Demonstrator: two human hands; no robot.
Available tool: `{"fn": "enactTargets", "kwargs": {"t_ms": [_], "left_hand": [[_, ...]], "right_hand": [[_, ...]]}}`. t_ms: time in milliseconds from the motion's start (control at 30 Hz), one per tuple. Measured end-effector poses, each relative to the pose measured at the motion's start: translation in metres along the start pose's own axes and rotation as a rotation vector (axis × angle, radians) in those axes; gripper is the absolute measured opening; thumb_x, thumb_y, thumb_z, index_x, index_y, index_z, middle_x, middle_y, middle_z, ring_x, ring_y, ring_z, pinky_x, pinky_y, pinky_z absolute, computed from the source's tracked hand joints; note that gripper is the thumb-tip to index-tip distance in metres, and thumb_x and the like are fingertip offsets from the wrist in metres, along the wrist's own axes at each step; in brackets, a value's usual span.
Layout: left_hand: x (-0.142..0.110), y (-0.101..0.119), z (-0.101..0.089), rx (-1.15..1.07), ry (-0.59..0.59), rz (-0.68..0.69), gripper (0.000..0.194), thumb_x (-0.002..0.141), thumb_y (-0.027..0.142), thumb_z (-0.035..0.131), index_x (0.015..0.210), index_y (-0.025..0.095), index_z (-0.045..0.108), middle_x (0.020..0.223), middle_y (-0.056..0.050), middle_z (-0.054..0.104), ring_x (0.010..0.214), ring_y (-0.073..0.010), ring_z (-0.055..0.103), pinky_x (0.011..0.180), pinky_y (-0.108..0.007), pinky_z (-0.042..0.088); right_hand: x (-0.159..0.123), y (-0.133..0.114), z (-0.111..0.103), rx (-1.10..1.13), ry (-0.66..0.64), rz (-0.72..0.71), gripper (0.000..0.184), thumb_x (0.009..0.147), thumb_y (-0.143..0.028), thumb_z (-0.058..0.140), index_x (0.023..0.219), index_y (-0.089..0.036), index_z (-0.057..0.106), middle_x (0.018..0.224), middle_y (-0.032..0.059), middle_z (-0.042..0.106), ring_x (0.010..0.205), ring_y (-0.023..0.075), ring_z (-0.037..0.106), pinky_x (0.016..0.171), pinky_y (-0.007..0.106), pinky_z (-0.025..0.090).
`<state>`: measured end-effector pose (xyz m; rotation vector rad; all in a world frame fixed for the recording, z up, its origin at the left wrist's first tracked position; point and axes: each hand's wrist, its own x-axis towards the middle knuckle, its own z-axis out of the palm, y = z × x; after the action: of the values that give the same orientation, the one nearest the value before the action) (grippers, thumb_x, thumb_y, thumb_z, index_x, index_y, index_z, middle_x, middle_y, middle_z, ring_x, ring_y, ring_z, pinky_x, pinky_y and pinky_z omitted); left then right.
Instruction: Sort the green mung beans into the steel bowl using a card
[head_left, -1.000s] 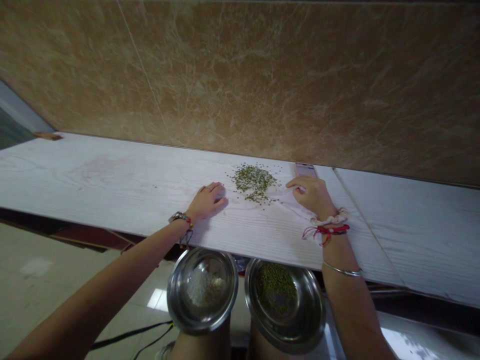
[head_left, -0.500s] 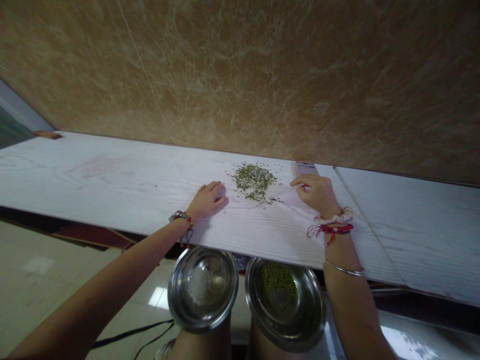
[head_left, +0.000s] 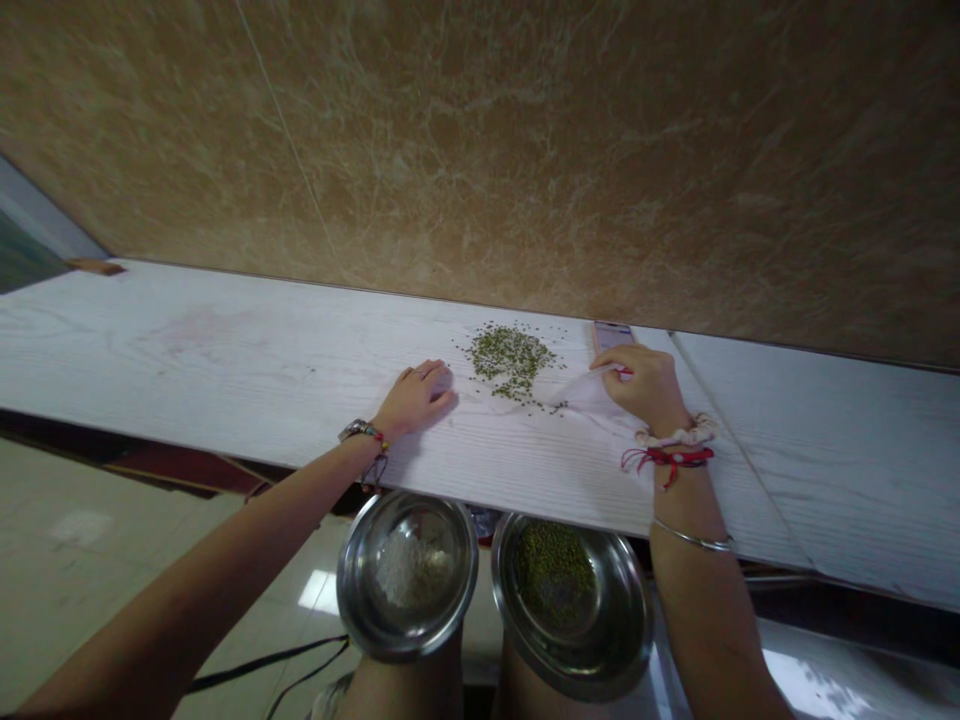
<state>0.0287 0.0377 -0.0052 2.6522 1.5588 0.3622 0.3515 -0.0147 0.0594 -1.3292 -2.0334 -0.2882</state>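
A loose pile of small green beans (head_left: 511,357) lies on the white wood-grain tabletop (head_left: 225,350). My left hand (head_left: 414,398) rests flat on the table just left of the pile, fingers stretched out and holding nothing. Right of the pile, my right hand (head_left: 643,384) has its fingers curled and pinched on the edge of a thin translucent sheet (head_left: 581,391), which runs from the hand toward the beans. On my lap below the table edge sit two steel bowls: the left bowl (head_left: 358,600) holds white grains, the right bowl (head_left: 626,625) holds green beans.
A phone (head_left: 609,333) lies on the table behind my right hand, against the brown marble-patterned wall (head_left: 525,150). A seam (head_left: 720,420) splits the tabletop right of my right wrist. Pale tiled floor (head_left: 90,540) and a black cable (head_left: 262,668) show at lower left.
My right hand has drawn a little to the right, away from the bean pile, lifting the thin sheet's edge. A few beans trail behind it. My left hand has stayed put.
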Motion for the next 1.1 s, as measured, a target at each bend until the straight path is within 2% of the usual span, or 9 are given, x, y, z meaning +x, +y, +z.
{"fn": "enactTargets", "kwargs": {"t_ms": [333,700,800,967,1100], "left_hand": [[0.001,0.001,-0.002,0.003,-0.013,0.000,0.048,0.089,0.038,0.041,0.128,0.012,0.050,0.140,-0.014,0.046,0.130,-0.0256,0.041,0.108,-0.042,0.032],[0.000,0.000,0.000,0.014,0.012,0.008,0.045,0.089,0.038,0.042,0.126,0.015,0.051,0.139,-0.011,0.048,0.129,-0.0246,0.042,0.107,-0.041,0.032],[0.001,-0.001,0.001,0.009,0.011,0.005,0.046,0.089,0.038,0.042,0.127,0.014,0.051,0.139,-0.011,0.048,0.129,-0.0247,0.042,0.107,-0.041,0.032],[0.001,0.001,0.000,0.020,0.007,0.001,0.047,0.088,0.037,0.043,0.127,0.012,0.051,0.139,-0.013,0.048,0.129,-0.0253,0.042,0.107,-0.040,0.032],[0.000,0.000,0.001,0.022,0.009,0.006,0.048,0.089,0.037,0.042,0.127,0.011,0.051,0.139,-0.013,0.048,0.129,-0.0252,0.042,0.107,-0.040,0.032]], "right_hand": [[0.003,-0.006,0.007,0.035,-0.008,-0.019,0.027,0.062,-0.009,0.043,0.066,-0.024,0.065,0.072,0.0013,0.072,0.072,0.0196,0.068,0.073,0.033,0.054],[0.001,-0.004,0.006,0.040,0.014,-0.019,0.025,0.061,-0.010,0.043,0.065,-0.023,0.064,0.071,0.0018,0.072,0.070,0.0194,0.067,0.070,0.032,0.053],[0.002,-0.005,0.007,0.038,0.044,-0.042,0.026,0.061,-0.009,0.043,0.066,-0.022,0.064,0.070,0.0021,0.072,0.069,0.0194,0.067,0.070,0.032,0.053],[0.003,-0.010,0.006,0.055,-0.005,-0.066,0.027,0.062,-0.007,0.042,0.065,-0.024,0.064,0.070,0.0011,0.072,0.070,0.0188,0.067,0.071,0.032,0.053],[0.002,-0.009,0.004,0.056,0.018,-0.066,0.027,0.062,-0.007,0.042,0.066,-0.022,0.064,0.070,0.0025,0.072,0.069,0.0190,0.067,0.068,0.032,0.053]]}}
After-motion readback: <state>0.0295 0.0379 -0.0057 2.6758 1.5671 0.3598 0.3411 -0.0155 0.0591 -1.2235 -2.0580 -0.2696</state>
